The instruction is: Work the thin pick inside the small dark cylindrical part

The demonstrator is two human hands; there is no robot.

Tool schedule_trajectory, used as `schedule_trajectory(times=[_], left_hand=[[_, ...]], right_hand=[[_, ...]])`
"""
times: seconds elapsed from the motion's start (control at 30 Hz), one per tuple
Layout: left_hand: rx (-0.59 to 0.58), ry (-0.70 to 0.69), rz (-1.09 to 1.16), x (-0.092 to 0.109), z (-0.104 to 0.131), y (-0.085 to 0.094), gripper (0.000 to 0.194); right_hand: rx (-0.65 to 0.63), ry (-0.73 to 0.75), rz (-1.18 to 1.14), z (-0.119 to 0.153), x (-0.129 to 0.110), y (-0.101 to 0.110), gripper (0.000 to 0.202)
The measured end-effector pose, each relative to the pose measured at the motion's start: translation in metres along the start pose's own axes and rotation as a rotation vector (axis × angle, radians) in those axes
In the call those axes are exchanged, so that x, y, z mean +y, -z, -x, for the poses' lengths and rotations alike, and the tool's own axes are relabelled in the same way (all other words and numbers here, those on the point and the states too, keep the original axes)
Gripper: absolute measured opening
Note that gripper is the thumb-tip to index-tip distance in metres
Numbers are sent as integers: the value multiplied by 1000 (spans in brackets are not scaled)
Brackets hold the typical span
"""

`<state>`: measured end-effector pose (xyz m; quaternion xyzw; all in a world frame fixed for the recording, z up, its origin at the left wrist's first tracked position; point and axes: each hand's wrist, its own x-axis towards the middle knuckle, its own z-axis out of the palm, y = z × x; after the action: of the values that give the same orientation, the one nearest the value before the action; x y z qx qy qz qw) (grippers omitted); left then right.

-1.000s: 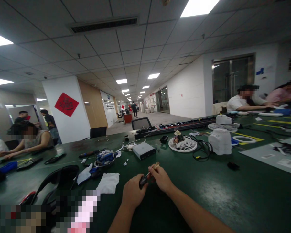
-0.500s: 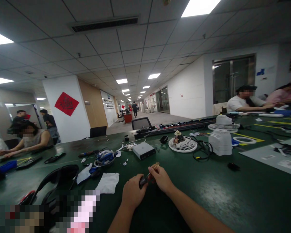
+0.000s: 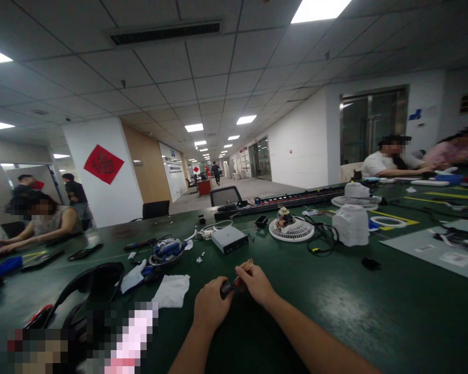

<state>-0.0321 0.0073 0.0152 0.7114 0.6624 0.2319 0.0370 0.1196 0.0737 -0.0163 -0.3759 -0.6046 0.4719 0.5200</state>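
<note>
Near the front of the green table, my left hand [image 3: 211,302] is closed around the dark handle of what looks like a screwdriver [image 3: 226,289]. Its thin shaft points toward my right hand [image 3: 260,284]. The right thumb and fingers pinch a small tan, brass-coloured piece [image 3: 249,264], whose exact kind is too small to make out. Both hands are close together, just above the tabletop. Beyond them sits a grey box-shaped drive [image 3: 229,240]. A crumpled white cloth [image 3: 172,291] lies left of my left hand.
To the right are a round white fan grille [image 3: 291,231] with a motor on it, a white fan housing [image 3: 351,226] and a black cable [image 3: 322,236]. Black headphones [image 3: 97,283] and a bowl with blue material [image 3: 167,250] lie left. Other people sit at both far sides.
The view has shifted slightly. Both hands stay close together with the same things in them; the tan piece and shaft are angled a little differently between the fingers.
</note>
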Motion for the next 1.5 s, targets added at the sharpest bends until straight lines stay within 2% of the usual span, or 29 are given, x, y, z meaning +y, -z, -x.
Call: schedule_trajectory(times=[0.37, 0.47, 0.57, 0.67, 0.77, 0.93, 1.1, 1.3, 1.5], left_hand=[[9, 44, -18, -4, -3, -4, 26], [31, 69, -11, -6, -4, -6, 26], [57, 84, 14, -8, -5, -7, 26], [91, 84, 59, -9, -5, -8, 30], [129, 64, 116, -9, -6, -9, 36], [156, 17, 186, -10, -6, -8, 37], [126, -69, 231, -11, -6, -10, 35], [70, -140, 249, -7, -4, -8, 32], [58, -148, 263, -6, -3, -7, 30]], right_hand=[[177, -19, 90, -1, -8, 8, 39], [127, 25, 172, 3, -10, 8, 31], [67, 67, 307, 8, -10, 7, 6], [22, 62, 403, 12, -7, 7, 19], [-16, 38, 416, 12, -7, 9, 22], [98, 35, 295, 6, -7, 10, 19], [191, -34, 15, -9, 2, 8, 21], [138, -60, -227, -12, 4, 4, 33], [96, 2, -321, -8, -1, 0, 44]])
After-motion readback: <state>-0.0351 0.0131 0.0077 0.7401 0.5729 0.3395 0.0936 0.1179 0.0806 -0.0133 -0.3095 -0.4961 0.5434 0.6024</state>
